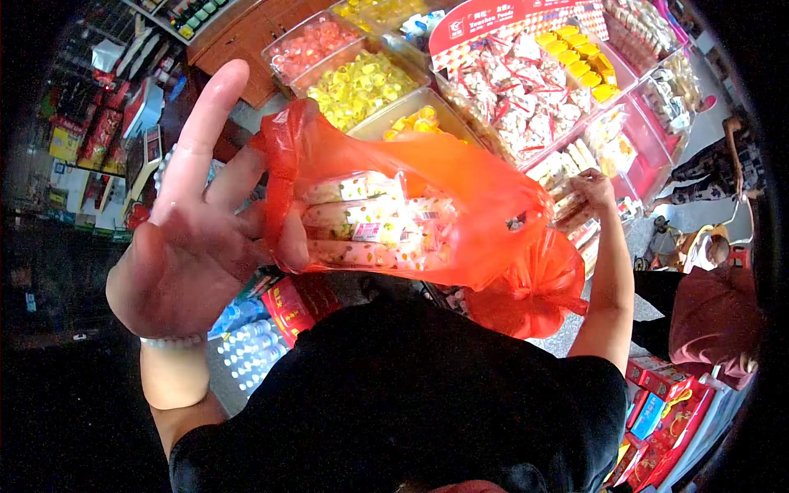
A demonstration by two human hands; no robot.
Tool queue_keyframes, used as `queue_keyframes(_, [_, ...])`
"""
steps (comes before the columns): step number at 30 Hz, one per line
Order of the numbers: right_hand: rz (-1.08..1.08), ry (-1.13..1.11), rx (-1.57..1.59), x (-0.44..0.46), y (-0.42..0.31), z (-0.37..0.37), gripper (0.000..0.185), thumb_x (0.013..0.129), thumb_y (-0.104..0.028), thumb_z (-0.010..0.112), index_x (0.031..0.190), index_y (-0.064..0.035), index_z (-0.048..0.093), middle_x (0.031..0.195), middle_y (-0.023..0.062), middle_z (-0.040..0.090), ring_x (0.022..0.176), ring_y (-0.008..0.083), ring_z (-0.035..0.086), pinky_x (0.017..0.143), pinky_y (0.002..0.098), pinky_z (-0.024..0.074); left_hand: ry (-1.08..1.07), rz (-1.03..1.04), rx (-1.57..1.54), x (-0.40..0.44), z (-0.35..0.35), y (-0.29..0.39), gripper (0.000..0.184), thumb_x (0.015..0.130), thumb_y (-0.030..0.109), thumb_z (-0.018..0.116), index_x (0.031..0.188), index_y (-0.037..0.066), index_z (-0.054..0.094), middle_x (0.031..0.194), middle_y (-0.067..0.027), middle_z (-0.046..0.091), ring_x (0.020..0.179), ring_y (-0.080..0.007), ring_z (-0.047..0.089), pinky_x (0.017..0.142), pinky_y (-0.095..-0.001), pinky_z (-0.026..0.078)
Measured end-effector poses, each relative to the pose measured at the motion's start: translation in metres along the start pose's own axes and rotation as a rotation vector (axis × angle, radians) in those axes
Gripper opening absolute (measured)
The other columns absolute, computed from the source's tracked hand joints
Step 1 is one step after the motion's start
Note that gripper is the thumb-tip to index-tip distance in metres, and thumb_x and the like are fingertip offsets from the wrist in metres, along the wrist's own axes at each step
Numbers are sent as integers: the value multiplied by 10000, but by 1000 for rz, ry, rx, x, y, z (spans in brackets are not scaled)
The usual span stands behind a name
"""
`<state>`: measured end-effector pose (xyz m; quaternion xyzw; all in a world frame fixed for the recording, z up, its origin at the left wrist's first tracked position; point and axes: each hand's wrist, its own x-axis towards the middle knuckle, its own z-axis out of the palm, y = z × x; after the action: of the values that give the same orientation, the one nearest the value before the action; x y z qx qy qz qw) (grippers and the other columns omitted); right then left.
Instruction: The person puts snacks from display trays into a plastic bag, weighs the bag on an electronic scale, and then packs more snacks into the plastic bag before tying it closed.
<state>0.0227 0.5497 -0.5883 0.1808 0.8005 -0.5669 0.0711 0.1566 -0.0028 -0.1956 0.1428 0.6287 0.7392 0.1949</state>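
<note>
My left hand [193, 222] holds the rim of a red plastic bag [477, 197], its index finger stretched out and other fingers hooked in the bag's edge. Inside the bag lie wrapped nougat-like bars [353, 222] with a small label. A knotted red bag bulge [526, 287] hangs at the lower right of it. My right hand [593, 191] reaches into a bin beyond the bag, its fingers bent down on wrapped sticks [567, 201]. Whether it grips one is hard to make out.
Clear bins hold red sweets [316, 48], yellow sweets [362, 86] and striped wrapped sweets [509, 90]. Water bottles [251, 349] stand low on the left. Red gift boxes [666, 419] are at the lower right, near a person in a dark pink top [713, 320].
</note>
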Motion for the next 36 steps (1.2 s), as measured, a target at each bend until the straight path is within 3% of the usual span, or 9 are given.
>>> queue_keyframes(7, [-561, 286, -32, -70, -132, -49, 138, 860, -197, 732, 910, -83, 674, 819, 27, 689, 676, 92, 613, 586, 248, 485, -4, 49, -96, 11, 3, -5, 1042, 872, 528, 602, 1526, 92, -81, 1546, -237, 213, 1404, -360, 299, 1046, -448, 399])
queue_keyframes(9, [-446, 338, 223, -128, -212, -33, 151, 882, -214, 702, 943, -79, 670, 841, 16, 685, 674, 93, 618, 599, 231, 487, -3, 42, -96, 13, -2, -3, 1020, 881, 529, 591, 1530, 95, -66, 1551, -248, 183, 1409, -370, 285, 1090, -472, 344])
queue_keyframes(13, [-748, 123, 376, -214, -316, 28, 156, 901, -165, 648, 988, -38, 663, 917, 31, 679, 784, 114, 646, 703, 232, 517, -190, 20, -137, 17, -25, -5, 1032, 878, 531, 595, 1529, 107, -85, 1535, -221, 257, 1233, -374, 484, 1037, -485, 386])
queue_keyframes(17, [-971, 5, -125, -269, -380, 136, 239, 834, -129, 702, 1016, 6, 622, 1115, 128, 645, 1030, 194, 619, 866, 287, 489, -258, 53, -177, 16, -52, -9, 1047, 860, 561, 603, 1533, 150, -85, 1515, -117, 332, 1177, -342, 509, 1008, -500, 393])
queue_keyframes(21, [-1260, 226, -445, -254, -393, 245, 210, 769, -132, 747, 929, -48, 639, 919, 111, 626, 762, 254, 660, 670, 346, 537, -154, 12, -301, 8, -85, 1, 1065, 842, 625, 579, 1533, 175, -96, 1555, -132, 218, 1257, -346, 417, 1019, -570, 349])
queue_keyframes(26, [-700, -27, 163, -225, -375, 359, 232, 841, -168, 707, 986, -23, 599, 941, 144, 589, 922, 301, 604, 835, 349, 483, -262, 35, -337, 2, -175, 19, 1002, 855, 632, 541, 1532, 165, -31, 1545, -153, 187, 1173, -332, 474, 957, -510, 385])
queue_keyframes(29, [-810, 120, -371, -225, -387, 388, 299, 868, -225, 691, 1051, -9, 592, 1093, 188, 576, 1081, 339, 580, 921, 389, 462, -317, 50, -399, 1, -232, 29, 962, 868, 620, 528, 1531, 153, 11, 1532, -159, 196, 1127, -318, 503, 917, -468, 407])
queue_keyframes(33, [-549, -166, -205, -219, -429, 411, 291, 833, -154, 711, 1076, -12, 635, 1134, 178, 606, 1043, 339, 612, 887, 388, 497, -313, 56, -480, 6, -298, 35, 910, 885, 602, 511, 1528, 137, 66, 1515, -168, 208, 1066, -300, 541, 863, -410, 435])
queue_keyframes(36, [-889, 23, -815, -195, -455, 446, 549, 725, -194, 782, 1219, -81, 572, 1280, 160, 531, 1164, 335, 532, 967, 438, 437, -177, 105, -499, 7, -343, 28, 890, 891, 568, 526, 1532, 114, 105, 1391, -127, 336, 917, -227, 550, 782, -329, 433])
